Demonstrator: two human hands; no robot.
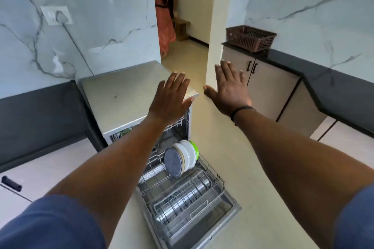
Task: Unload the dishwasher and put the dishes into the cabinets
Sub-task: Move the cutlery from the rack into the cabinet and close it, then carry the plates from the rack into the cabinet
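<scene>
The dishwasher (121,95) stands open below me, its door lowered and the lower rack (182,194) pulled out. Several plates (182,157) stand upright at the rack's back: a dark speckled one in front, white ones behind, a green one last. Steel vessels (194,190) lie in the rack's middle. My left hand (172,97) is stretched out flat over the dishwasher's top right corner, holding nothing. My right hand (230,87) is spread flat in the air to its right, also holding nothing. Beige cabinet doors (269,89) sit under the right counter.
A brown plastic basket (251,37) rests on the dark counter (334,79) at the right. A person in an orange dress (165,12) stands in the doorway beyond. A wall socket with a cable (56,15) is on the left marble wall. Drawers (12,184) lie at lower left.
</scene>
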